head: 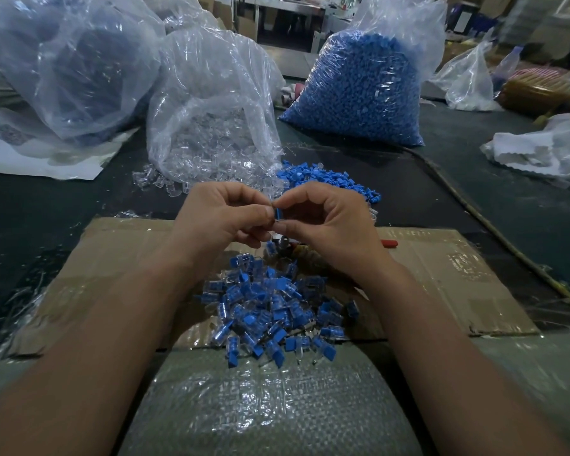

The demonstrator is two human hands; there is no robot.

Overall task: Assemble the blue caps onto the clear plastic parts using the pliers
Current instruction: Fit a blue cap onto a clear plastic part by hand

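My left hand (226,218) and my right hand (323,222) meet above the cardboard sheet (441,284), fingertips together. Between them they pinch a small blue cap (278,213) with a clear plastic part; which hand holds which piece is hidden by the fingers. Below the hands lies a heap of assembled blue-and-clear pieces (273,311). The pliers (285,242) lie on the cardboard under my right hand, mostly hidden, with a red handle tip (389,243) showing at the right. Loose blue caps (329,181) and loose clear parts (158,181) lie beyond the hands.
An open bag of clear parts (211,120) stands behind the hands, a full bag of blue caps (362,90) to its right. A big plastic bag (66,60) sits at far left on white paper. A woven sack (270,406) covers my lap.
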